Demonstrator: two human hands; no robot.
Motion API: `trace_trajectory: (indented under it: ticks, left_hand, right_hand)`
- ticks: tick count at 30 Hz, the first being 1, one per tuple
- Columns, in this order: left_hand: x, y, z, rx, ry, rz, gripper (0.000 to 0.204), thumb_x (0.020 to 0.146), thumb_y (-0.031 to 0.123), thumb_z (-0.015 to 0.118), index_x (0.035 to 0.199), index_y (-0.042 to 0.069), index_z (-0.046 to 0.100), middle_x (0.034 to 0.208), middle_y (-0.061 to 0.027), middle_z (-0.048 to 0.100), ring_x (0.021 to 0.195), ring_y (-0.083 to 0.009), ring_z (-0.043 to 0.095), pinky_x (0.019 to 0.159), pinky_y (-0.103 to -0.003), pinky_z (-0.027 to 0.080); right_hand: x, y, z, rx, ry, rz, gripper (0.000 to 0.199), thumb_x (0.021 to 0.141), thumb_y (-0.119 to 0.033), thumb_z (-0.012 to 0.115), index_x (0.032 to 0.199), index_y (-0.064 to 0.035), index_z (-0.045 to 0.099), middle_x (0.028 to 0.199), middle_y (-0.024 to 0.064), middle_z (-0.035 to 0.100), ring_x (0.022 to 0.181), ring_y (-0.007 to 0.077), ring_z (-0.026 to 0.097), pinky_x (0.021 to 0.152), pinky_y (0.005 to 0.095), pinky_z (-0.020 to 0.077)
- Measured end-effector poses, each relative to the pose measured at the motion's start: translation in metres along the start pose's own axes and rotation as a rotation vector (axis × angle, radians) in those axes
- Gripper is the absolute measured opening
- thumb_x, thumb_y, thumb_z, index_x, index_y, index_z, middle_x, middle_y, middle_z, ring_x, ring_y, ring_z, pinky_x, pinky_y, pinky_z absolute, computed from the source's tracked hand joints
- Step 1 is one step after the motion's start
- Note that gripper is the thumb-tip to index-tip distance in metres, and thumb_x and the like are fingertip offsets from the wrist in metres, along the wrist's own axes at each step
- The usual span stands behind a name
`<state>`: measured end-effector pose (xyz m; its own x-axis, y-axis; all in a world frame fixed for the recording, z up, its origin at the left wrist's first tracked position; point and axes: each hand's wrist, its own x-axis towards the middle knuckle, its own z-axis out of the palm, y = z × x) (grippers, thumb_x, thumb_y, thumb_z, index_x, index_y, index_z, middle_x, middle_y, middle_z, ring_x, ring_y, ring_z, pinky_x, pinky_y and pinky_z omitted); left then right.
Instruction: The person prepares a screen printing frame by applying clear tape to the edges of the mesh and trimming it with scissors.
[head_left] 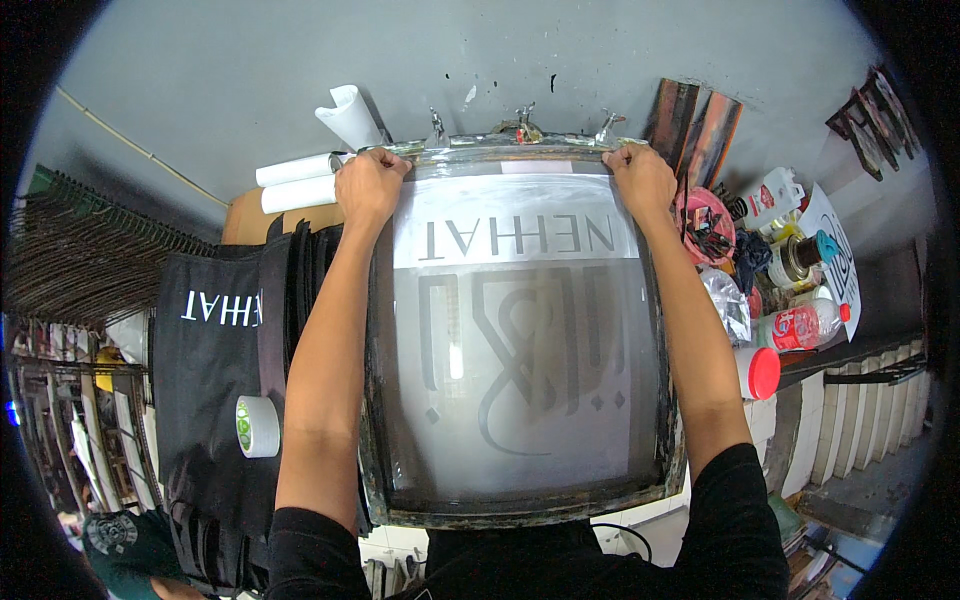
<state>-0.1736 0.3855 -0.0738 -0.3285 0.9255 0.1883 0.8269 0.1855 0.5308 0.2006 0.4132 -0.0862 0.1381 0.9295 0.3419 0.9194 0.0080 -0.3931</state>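
Observation:
A silk-screen printing frame (520,505) lies flat in front of me, its mesh showing large grey lettering and a curved emblem, upside down to me. A lighter white area lies under its far part. My left hand (372,185) is closed in a pinch at the frame's far left corner. At the far right corner, my right hand (640,180) pinches in the same way. Between them, along the far edge, runs a glossy strip of clear tape (460,162), which both hands seem to hold by its ends. The fingertips are partly hidden.
Metal clamps (525,125) stand behind the frame. On the left, black printed bags (205,360) carry a tape roll (258,427), with white paper rolls (300,182) beyond. At right are a pink basin (705,222), bottles (800,325) and a red-lidded jar (762,373). A person's sleeve (125,550) shows lower left.

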Motion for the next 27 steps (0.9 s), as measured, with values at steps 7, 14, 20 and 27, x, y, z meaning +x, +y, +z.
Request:
trace_trajectory:
  ticks: [7,14,20,27]
  left_hand:
    - [0.003,-0.001,0.004,0.110,0.049,0.051,0.022,0.081,0.029,0.079,0.087,0.008,0.078,0.082,-0.0168,0.075,0.082,-0.0354,0.072,0.080,-0.046,0.055]
    - [0.006,0.005,-0.012,0.174,-0.008,0.092,0.046,0.080,0.030,0.082,0.110,-0.002,0.068,0.089,-0.0231,0.073,0.083,-0.0424,0.072,0.080,-0.047,0.055]
    - [0.014,-0.015,-0.008,0.236,0.339,0.613,0.073,0.077,0.050,0.083,0.126,-0.001,0.062,0.107,-0.0256,0.070,0.110,-0.0416,0.065,0.096,-0.053,0.045]
    - [0.033,-0.007,0.007,0.309,-0.092,0.357,0.081,0.077,0.065,0.076,0.120,-0.004,0.070,0.126,-0.0239,0.066,0.125,-0.0367,0.061,0.107,-0.054,0.043]
  right_hand:
    - [0.002,-0.006,-0.003,-0.152,-0.062,-0.021,0.035,0.089,-0.036,0.072,0.095,-0.0011,0.070,0.101,0.0208,0.071,0.095,0.0412,0.070,0.079,0.0519,0.0555]
    - [0.012,-0.005,-0.019,-0.301,-0.038,-0.251,0.037,0.087,-0.027,0.076,0.105,-0.0017,0.057,0.113,0.0226,0.066,0.107,0.0406,0.065,0.086,0.0495,0.0534]
    - [-0.009,-0.072,-0.001,-0.253,0.126,-0.579,0.079,0.081,-0.038,0.081,0.144,-0.0054,0.046,0.147,0.0200,0.046,0.141,0.0388,0.038,0.114,0.0566,0.0295]
    - [-0.004,-0.164,0.074,-0.229,0.130,-0.725,0.099,0.076,-0.058,0.078,0.152,-0.0062,0.041,0.160,0.0193,0.034,0.152,0.0354,0.023,0.119,0.0657,0.0174]
